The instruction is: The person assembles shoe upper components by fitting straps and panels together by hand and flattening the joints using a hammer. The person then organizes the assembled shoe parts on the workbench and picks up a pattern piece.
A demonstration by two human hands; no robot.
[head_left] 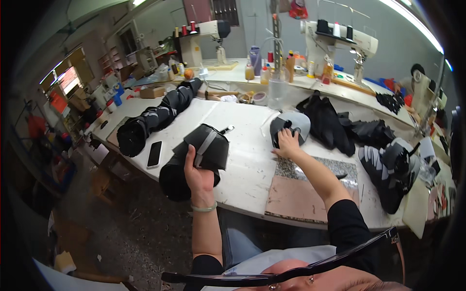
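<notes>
On the left, my left hand (pixel 198 177) is closed on a black shoe-upper piece (pixel 209 148) with a grey strip across it, thumb on the near side and the other fingers hidden beneath. A metal zipper pull (pixel 227 129) sticks out at its far corner. Just below lies a black rolled bundle (pixel 174 183), partly covered by the piece and my hand. Farther right, my right hand (pixel 289 145) reaches across the table, its fingers bent onto the dark part of a rounded grey and black object (pixel 298 122). What its fingertips pinch there is too small to make out.
A phone (pixel 154 154) and a long row of stacked black pieces (pixel 160 112) lie left. A stone slab (pixel 315 167) and pinkish board (pixel 296 196) sit under my right forearm. Black material (pixel 327 123) and grey-black uppers (pixel 391 169) are right. Sewing machines (pixel 340 41) stand behind.
</notes>
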